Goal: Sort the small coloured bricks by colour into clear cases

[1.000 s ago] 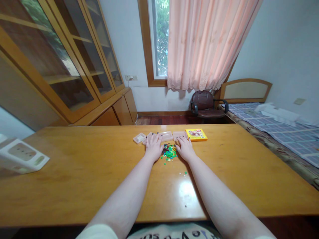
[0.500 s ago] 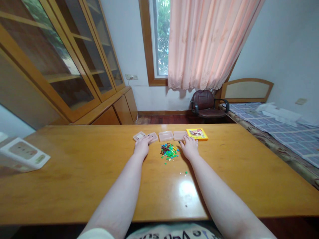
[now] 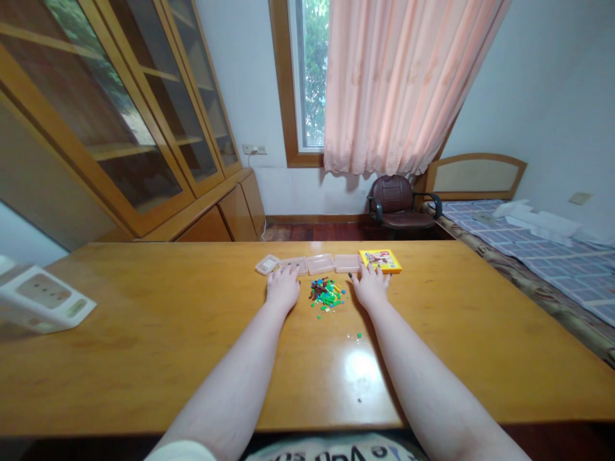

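One pile of small toy bricks (image 3: 327, 292) sits near the middle of the table (image 3: 202, 358), between the two hands; green, brown, blue and yellow pieces show, too many and too small to count. One green brick (image 3: 360, 335) lies apart on the near side of the pile, with a few tiny pale bits beside it. Beyond the pile, four clear plastic trays (image 3: 320, 264) stand in one row, the leftmost bearing one white label (image 3: 270, 264). One yellow box (image 3: 380, 261) with a printed picture lies flat at the row's right end. The left hand (image 3: 283, 288) is palm down, its fingers straight and slightly spread, holding nothing visible, their tips over the near edge of the second tray from the left. The right hand (image 3: 371, 289) is also palm down with fingers apart and nothing in its grasp, its tips in front of the rightmost tray and the yellow box; whether either hand presses on these cannot be told. Farther left on the table is one white carton (image 3: 48, 298). Past the table are one brown armchair (image 3: 394, 198), one bed (image 3: 538, 240) with a checked cover, one pink curtain (image 3: 398, 83) beside one window (image 3: 314, 77), and one cabinet (image 3: 144, 121) with three glass doors in view.
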Available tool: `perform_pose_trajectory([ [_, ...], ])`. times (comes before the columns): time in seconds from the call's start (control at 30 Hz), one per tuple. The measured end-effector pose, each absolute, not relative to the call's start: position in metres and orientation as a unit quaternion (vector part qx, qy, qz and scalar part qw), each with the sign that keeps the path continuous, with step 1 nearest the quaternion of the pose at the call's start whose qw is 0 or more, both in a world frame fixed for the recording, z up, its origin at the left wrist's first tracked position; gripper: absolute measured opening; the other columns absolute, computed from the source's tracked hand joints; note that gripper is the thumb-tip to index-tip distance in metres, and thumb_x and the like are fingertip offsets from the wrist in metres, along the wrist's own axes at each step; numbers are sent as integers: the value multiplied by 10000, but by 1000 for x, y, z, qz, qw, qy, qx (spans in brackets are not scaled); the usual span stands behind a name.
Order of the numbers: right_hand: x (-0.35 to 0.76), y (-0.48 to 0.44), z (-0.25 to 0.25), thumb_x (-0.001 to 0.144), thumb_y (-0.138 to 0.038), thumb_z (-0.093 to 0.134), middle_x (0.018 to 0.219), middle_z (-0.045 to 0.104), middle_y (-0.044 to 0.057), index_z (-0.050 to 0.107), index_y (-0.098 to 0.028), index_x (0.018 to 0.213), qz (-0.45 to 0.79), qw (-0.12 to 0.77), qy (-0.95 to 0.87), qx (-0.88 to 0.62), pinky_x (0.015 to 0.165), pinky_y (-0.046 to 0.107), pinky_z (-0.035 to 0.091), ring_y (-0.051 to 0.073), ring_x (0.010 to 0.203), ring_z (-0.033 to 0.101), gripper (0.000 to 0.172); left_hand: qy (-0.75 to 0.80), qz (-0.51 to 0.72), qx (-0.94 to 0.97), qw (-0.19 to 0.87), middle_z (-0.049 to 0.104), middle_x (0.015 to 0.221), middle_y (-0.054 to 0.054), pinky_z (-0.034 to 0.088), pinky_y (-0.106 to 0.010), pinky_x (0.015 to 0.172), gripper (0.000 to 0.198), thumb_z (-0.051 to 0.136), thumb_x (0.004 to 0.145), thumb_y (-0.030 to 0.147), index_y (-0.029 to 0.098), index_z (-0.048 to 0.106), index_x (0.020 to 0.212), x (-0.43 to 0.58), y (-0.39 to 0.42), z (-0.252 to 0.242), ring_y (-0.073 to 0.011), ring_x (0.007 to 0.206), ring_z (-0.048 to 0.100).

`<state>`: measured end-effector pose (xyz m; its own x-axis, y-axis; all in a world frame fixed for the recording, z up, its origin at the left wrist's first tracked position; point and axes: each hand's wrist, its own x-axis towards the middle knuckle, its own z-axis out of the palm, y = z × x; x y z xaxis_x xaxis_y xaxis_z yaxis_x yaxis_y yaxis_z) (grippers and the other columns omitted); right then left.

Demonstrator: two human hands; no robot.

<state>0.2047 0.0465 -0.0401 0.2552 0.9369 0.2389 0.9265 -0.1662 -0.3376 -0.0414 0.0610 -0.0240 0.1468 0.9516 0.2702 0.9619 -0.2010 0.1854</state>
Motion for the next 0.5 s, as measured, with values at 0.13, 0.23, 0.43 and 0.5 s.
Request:
perform_pose_trajectory([
  [0.13, 205, 47, -42, 882, -495, 406, 1464, 342, 148, 372, -170, 1416, 25, 185, -614, -767, 1049, 663, 45, 396, 1352, 207, 626, -622, -153, -768, 9, 477, 1373, -135, 256, -542, 1061, 494, 556, 799, 262, 228, 508, 1290, -40, 62, -27, -319, 1264, 405],
  [0.23, 205, 48, -41, 886, -526, 381, 1486, 297, 147, 302, -181, 1447, 30, 162, -612, -774, 1050, 658, 47, 387, 1369, 164, 664, -621, -140, -771, -7, 401, 1436, -135, 227, -545, 1080, 540, 541, 822, 321, 218, 445, 1344, -41, 64, -30, -307, 1325, 340],
  [0.43, 201, 45, -34, 886, -570, 352, 1521, 241, 40, 326, -335, 1421, 31, 115, -628, -769, 1061, 631, 41, 363, 1376, 139, 585, -624, -77, -777, 1, 289, 1504, -92, 181, -551, 1101, 588, 461, 864, 433, 281, 329, 1416, -42, 67, -33, -280, 1383, 240],
  [0.5, 200, 44, -32, 894, -563, 335, 1523, 239, 2, 367, -373, 1392, 30, 101, -655, -748, 1072, 611, 22, 341, 1375, 151, 534, -625, -68, -777, 6, 273, 1510, -94, 164, -577, 1094, 575, 442, 870, 457, 316, 323, 1415, -41, 67, -34, -288, 1392, 217],
])
